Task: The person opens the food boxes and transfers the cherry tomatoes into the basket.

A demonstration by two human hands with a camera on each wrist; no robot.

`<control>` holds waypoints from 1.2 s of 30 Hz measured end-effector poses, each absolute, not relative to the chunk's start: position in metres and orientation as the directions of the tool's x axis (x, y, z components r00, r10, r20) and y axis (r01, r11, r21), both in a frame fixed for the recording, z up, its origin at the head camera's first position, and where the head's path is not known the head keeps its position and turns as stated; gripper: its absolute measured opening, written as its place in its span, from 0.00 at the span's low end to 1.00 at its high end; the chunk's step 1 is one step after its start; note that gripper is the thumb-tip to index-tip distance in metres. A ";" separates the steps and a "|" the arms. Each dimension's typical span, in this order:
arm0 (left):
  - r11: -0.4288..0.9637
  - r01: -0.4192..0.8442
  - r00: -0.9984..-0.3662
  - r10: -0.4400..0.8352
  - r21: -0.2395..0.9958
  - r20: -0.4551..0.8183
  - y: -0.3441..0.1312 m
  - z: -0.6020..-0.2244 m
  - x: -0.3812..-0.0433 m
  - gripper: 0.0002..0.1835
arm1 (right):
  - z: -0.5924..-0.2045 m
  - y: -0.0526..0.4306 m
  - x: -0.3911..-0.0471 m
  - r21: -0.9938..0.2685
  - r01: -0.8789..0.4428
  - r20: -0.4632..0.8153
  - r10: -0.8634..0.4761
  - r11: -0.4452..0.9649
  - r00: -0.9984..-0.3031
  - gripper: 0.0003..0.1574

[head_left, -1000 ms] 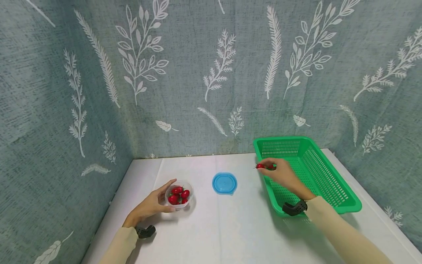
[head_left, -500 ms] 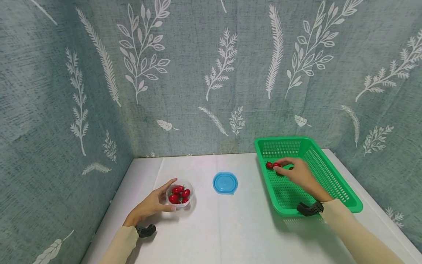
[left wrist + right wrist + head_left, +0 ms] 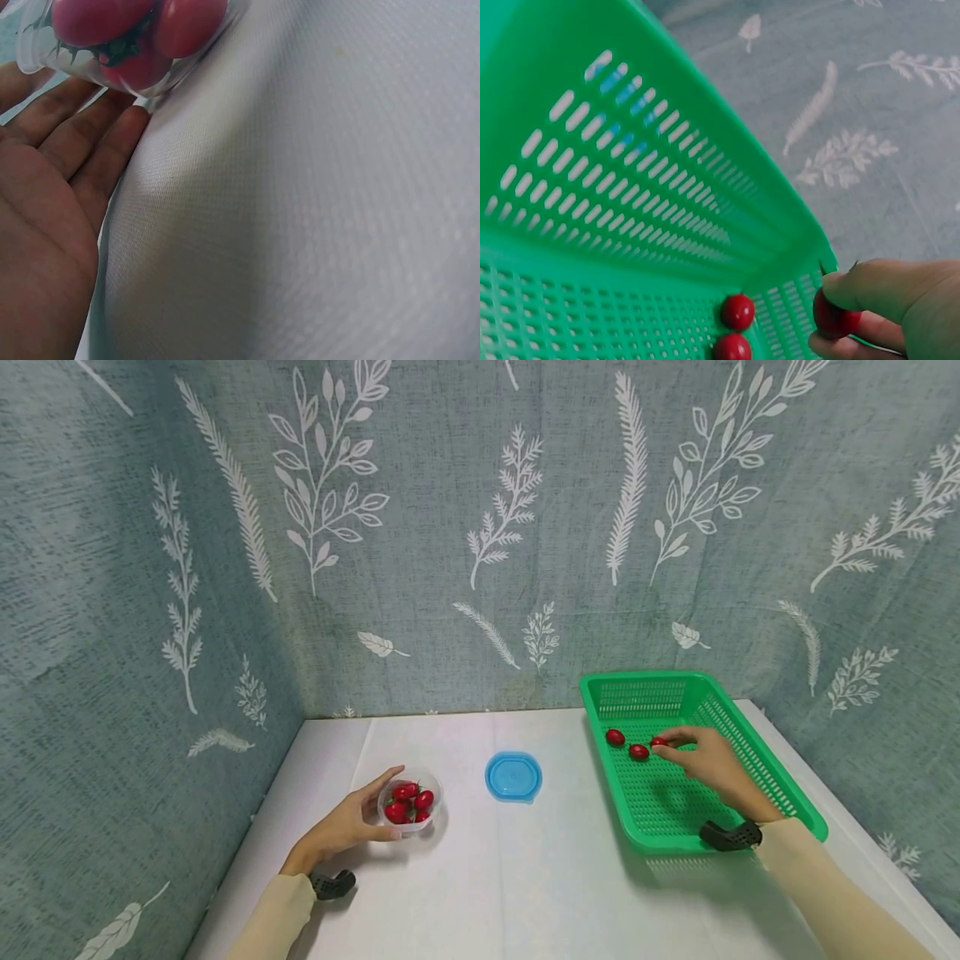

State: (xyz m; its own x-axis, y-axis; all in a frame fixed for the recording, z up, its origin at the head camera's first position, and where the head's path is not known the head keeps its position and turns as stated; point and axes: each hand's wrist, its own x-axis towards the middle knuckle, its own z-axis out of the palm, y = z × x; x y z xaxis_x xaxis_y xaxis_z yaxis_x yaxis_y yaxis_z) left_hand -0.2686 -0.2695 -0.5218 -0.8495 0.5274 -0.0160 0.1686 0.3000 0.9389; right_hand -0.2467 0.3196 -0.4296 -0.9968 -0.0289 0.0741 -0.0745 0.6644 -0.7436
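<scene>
On the left of the table, my left hand (image 3: 347,820) holds a small clear container (image 3: 437,810), with the thumb on its near side and the fingers round its far side. Several red cherry tomatoes (image 3: 396,812) with green stems lie inside it. At the right, my right hand (image 3: 708,764) is inside a green slotted basket (image 3: 626,827) and pinches a cherry tomato (image 3: 834,315) between thumb and fingers. Two more tomatoes lie on the basket floor to the left of that hand: one nearer tomato (image 3: 639,752) and one farther tomato (image 3: 615,737).
A blue lid (image 3: 513,777) lies flat on the white tablecloth (image 3: 480,877) between the container and the basket. Grey-green patterned cloth (image 3: 435,527) rises behind the table and on both sides. The basket's raised rim surrounds the right hand.
My right hand has moved rightward from above the basket's left rim to farther inside it. Two tomatoes on the basket floor now show uncovered. The left hand and container have stayed put.
</scene>
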 end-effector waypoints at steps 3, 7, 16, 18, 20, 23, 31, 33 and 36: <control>0.302 0.173 -0.850 0.527 0.938 -0.013 -0.270 -0.522 -0.269 0.57 | -0.429 0.325 -0.247 -0.733 -0.064 0.068 -0.020 0.678 -0.997 0.27; 0.309 0.178 -0.854 0.521 0.934 -0.010 -0.269 -0.521 -0.270 0.57 | -0.428 0.332 -0.246 -0.725 -0.029 0.030 -0.010 0.688 -0.999 0.28; 0.318 0.176 -0.852 0.524 0.931 -0.018 -0.270 -0.520 -0.271 0.57 | -0.426 0.340 -0.243 -0.714 0.035 -0.053 -0.005 0.700 -0.999 0.28; 0.313 0.183 -0.848 0.530 0.932 -0.011 -0.271 -0.520 -0.272 0.56 | -0.426 0.341 -0.243 -0.706 0.040 -0.055 0.001 0.707 -0.998 0.28; 0.309 0.190 -0.845 0.534 0.932 -0.005 -0.271 -0.521 -0.272 0.56 | -0.427 0.341 -0.243 -0.700 0.042 -0.052 0.007 0.712 -0.999 0.29; 0.311 0.185 -0.846 0.532 0.932 -0.010 -0.271 -0.521 -0.272 0.56 | -0.428 0.341 -0.243 -0.692 0.044 -0.041 0.022 0.721 -0.999 0.31; 0.313 0.179 -0.846 0.532 0.933 -0.016 -0.271 -0.523 -0.271 0.57 | -0.426 0.328 -0.246 -0.704 -0.010 0.019 0.004 0.710 -1.000 0.28; 0.313 0.185 -0.846 0.533 0.932 -0.011 -0.271 -0.523 -0.271 0.57 | -0.424 0.321 -0.248 -0.711 -0.025 0.029 -0.007 0.703 -1.000 0.28; 0.319 0.197 -0.845 0.535 0.927 -0.004 -0.271 -0.523 -0.269 0.56 | -0.420 0.309 -0.251 -0.716 -0.039 0.032 -0.023 0.697 -0.999 0.27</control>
